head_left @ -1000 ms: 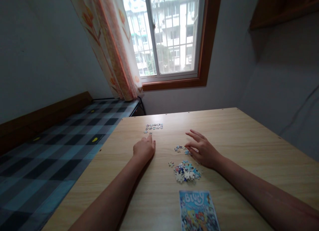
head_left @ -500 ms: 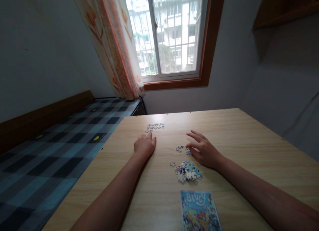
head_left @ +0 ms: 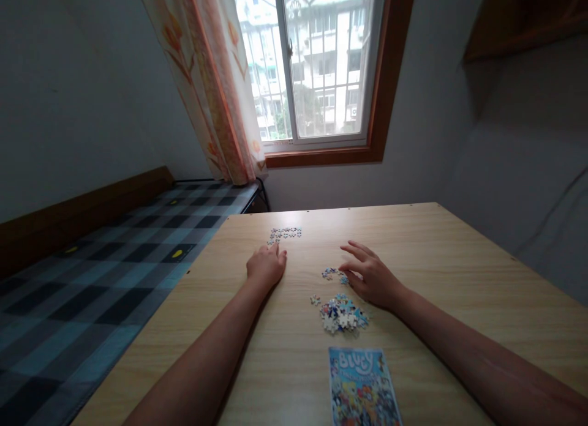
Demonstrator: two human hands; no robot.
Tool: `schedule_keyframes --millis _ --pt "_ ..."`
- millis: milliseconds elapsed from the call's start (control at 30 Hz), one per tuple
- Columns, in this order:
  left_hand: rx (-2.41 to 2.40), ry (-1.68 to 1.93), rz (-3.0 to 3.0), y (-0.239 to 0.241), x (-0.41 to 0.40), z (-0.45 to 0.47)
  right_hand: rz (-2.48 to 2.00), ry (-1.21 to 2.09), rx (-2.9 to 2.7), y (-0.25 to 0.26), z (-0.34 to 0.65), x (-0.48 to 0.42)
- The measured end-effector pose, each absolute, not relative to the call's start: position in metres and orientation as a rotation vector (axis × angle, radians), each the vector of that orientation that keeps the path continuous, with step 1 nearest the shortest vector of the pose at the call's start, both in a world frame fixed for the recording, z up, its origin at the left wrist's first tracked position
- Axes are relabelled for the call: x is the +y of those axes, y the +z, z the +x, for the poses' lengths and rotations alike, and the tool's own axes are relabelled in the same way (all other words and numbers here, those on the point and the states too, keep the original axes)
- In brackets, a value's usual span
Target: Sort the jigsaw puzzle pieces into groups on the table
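Observation:
My left hand (head_left: 266, 265) rests on the wooden table, thumb apart and index finger stretched forward. Its fingertips are at the near edge of small jigsaw pieces laid out in rows (head_left: 287, 232); whether they touch a piece, I cannot tell. My right hand (head_left: 371, 275) lies with fingers spread, beside a small loose group of jigsaw pieces (head_left: 331, 273). A bluish piece (head_left: 344, 280) is close to its thumb, and nothing shows in its grasp. Nearer to me lies a larger heap of pieces (head_left: 342, 316), some white side up, with a few pieces (head_left: 315, 300) just left of it.
A colourful picture card or packet marked "Bluey" (head_left: 364, 383) lies at the table's (head_left: 436, 261) near side. Along the left stands a bed with a checked cover (head_left: 151, 279). Behind the table are a curtain (head_left: 206, 89) and a barred window (head_left: 321, 65).
The view has shifted slightly, so the heap and the card appear a little further left and higher. Both hands keep nearly the same pose and place.

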State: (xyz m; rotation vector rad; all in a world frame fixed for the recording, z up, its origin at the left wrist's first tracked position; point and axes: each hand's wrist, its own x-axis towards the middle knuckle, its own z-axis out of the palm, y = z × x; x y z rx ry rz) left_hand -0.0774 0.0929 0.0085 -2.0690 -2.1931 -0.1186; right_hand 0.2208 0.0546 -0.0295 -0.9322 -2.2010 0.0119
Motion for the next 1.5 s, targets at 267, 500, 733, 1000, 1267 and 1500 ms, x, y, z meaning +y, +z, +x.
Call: schedule_keyframes --millis 267,500,733,1000,1267,1500 --pt "-2.207 -0.114 -2.062 0.011 0.092 -0.074 -0.923 0.030 -2.164 -0.027 0.218 0.054" --pt "-2.202 -0.125 -2.074 0.014 0.090 -0.073 -0.934 0.020 -2.167 -0.028 0.221 0.056" --pt "-2.186 -0.131 -2.073 0.013 0.090 -0.073 -0.921 0.056 -2.147 -0.028 0.223 0.056" --pt "-1.771 -0.441 -2.536 0.012 0.074 -0.062 -0.840 0.197 -2.232 -0.011 0.223 0.042" --pt "-1.284 -0.203 -2.967 0.023 0.057 -0.055 -0.777 0.244 -2.347 -0.006 0.219 0.035" --pt "-1.183 -0.181 -2.989 0.023 0.057 -0.053 -0.802 0.175 -2.339 -0.012 0.221 0.040"
